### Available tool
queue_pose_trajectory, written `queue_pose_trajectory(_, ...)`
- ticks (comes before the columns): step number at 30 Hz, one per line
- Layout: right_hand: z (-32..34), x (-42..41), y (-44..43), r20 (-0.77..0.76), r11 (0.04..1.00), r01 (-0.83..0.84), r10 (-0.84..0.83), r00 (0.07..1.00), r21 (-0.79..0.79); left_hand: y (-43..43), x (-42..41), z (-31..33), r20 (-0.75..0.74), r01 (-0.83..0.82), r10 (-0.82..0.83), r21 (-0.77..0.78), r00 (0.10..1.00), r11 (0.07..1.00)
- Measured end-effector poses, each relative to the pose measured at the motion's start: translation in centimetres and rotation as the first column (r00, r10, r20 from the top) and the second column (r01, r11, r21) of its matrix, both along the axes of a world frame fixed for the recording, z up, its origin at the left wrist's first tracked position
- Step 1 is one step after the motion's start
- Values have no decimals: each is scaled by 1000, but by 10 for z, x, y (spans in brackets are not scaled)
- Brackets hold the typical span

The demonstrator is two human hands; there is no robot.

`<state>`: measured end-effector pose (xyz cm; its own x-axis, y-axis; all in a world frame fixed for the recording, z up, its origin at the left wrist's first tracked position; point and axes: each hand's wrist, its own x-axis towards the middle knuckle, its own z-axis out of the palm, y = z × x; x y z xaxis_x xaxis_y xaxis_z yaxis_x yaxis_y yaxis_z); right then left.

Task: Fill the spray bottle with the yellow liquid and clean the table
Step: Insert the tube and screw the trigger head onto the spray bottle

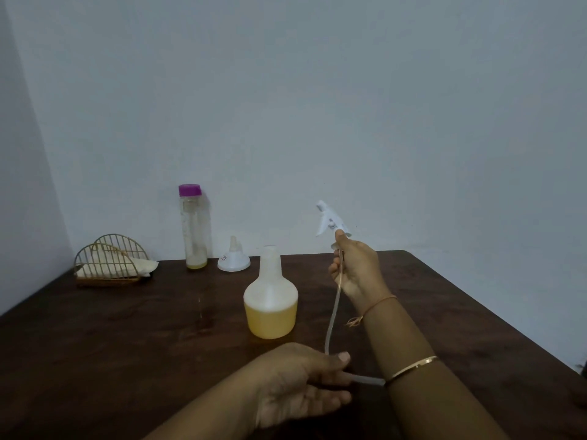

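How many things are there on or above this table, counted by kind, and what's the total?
Bottles: 2, the spray bottle and the purple-capped bottle
Funnels: 1, the white funnel
Holders: 1, the wire napkin holder
Sprayers: 1, the sprayer head in the right hand, its tube held by the left hand
Total: 5

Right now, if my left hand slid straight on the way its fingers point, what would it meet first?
Your left hand points right along the dip tube, so it would probably meet your right forearm near the gold bangle first; depth is unclear.
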<state>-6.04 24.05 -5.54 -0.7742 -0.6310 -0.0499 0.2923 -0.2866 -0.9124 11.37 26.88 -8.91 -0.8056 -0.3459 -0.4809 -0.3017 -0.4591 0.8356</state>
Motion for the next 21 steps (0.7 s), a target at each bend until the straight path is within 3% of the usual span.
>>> queue_pose_trajectory(5,7,2,7,99,995,-6,16,995,-96,-5,6,5,-74,16,-19,-40,997,999)
queue_pose_trajectory(10,11,-2,15,181,982,18,16,983,-187,-10,9,12,-174,-177,141,-213,975,961)
queue_pose_trajectory(17,23,-3,19,254,944,-8,97,962,-331,-31,18,39,-356,-434,291,-438,888,787)
queue_pose_trajectory(21,42,13,8,205,915,-64,157,966,-398,-53,23,58,-485,-601,386,-438,784,669)
